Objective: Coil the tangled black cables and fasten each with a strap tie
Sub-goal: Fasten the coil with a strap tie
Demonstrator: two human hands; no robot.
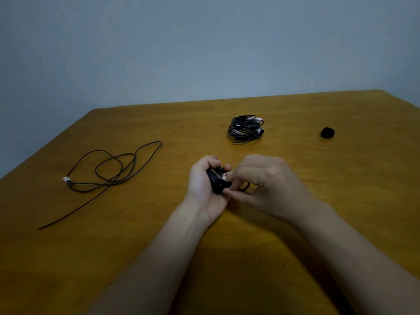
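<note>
Over table [136,235], blk cable coil [215,181] within L hand [202,187] fingers' [213,159] curl (R hand [266,180] pinch on it)

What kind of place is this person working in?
Likely a plain room, home or office: a wooden table before a blank grey-blue wall, holding a loose black cable and a coiled bundle.

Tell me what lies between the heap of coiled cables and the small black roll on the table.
Nothing: in the head view the stretch of table between the heap of coiled cables and the small black roll is bare wood.
</note>
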